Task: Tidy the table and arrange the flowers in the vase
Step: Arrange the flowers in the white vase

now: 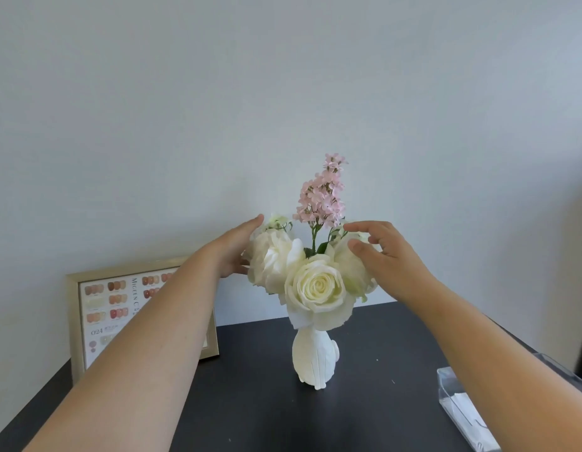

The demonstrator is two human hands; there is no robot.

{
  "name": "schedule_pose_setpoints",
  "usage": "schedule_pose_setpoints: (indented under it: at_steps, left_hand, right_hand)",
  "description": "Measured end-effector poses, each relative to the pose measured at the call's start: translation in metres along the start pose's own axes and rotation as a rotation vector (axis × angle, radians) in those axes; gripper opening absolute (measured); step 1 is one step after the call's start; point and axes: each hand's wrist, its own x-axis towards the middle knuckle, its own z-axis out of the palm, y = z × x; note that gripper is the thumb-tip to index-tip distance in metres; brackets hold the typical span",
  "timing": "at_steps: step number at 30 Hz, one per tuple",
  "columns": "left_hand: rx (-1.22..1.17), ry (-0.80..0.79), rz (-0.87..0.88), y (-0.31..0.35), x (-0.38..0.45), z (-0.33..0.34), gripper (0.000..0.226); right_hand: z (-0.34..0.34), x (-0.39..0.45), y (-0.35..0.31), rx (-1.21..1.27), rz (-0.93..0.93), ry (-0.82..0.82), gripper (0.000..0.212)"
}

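**Flower arrangement: both hands at the blooms, vase unsupported**

Left fingers (250,225): extended and spread, nothing gripped; they lie against the outer side of the white bloom at centre-left of the frame. The thumb sits lower, near the bloom's underside. The left hand (232,252) is open and cupping.

Right fingers (359,227): loosely curled and apart, thumb forward, closed on nothing. The right hand (385,256) rests at the white bloom right of centre; whether the fingertips press it or only brush it cannot be told.

Between the hands: the flowers (319,285), a white rose facing the camera, white blooms either side, and a pink sprig (322,197) standing tallest, above centre. All stems are in the white vase (314,360), which stands upright on the dark table (266,402) at lower centre.

Surroundings: a gold picture frame (72,321) leans against the wall at lower left; a clear plastic box (462,406) lies at lower right (partly hidden by the right forearm).

Assessment: task appears near completion; final shaping in hand.

Risks:
- The vase is narrow and top-heavy, and neither hand steadies it. An uneven sideways push on the blooms could tip it.
- Squeezing could crush petals.
- A forearm drawn back carelessly could knock the frame or the box.
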Motion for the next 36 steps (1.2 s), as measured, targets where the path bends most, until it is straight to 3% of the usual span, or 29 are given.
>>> schedule_pose_setpoints:
  at_steps: [4, 10, 14, 21, 25, 30, 36]
  left_hand:
    - [0.087, -0.052, 0.032, 0.018, 0.014, 0.008, 0.054]
    - [0.321, -0.089, 0.194, 0.043, 0.021, 0.023, 0.033]
    - [0.615, -0.111, 0.298, 0.059, 0.014, 0.034, 0.05]
    - [0.811, -0.098, 0.405, 0.075, 0.009, 0.052, 0.011]
    - [0.967, -0.08, 0.377, 0.07, 0.014, 0.063, 0.017]
    - [0.895, -0.131, 0.291, 0.063, 0.014, 0.057, 0.034]
    - [0.726, -0.072, 0.287, 0.06, 0.002, 0.045, 0.027]
  right_hand:
    - [0.001, -0.003, 0.005, -0.008, -0.012, -0.06, 0.023]
    - [0.001, -0.011, 0.012, -0.019, -0.052, -0.082, 0.025]
    - [0.006, -0.014, 0.011, -0.047, -0.097, -0.079, 0.027]
    - [0.012, -0.016, 0.014, -0.055, -0.113, -0.076, 0.026]
    - [0.012, -0.016, 0.014, -0.07, -0.109, -0.073, 0.026]
    - [0.009, -0.016, 0.017, -0.088, -0.095, -0.081, 0.026]
    - [0.008, -0.016, 0.021, -0.096, -0.096, -0.028, 0.029]
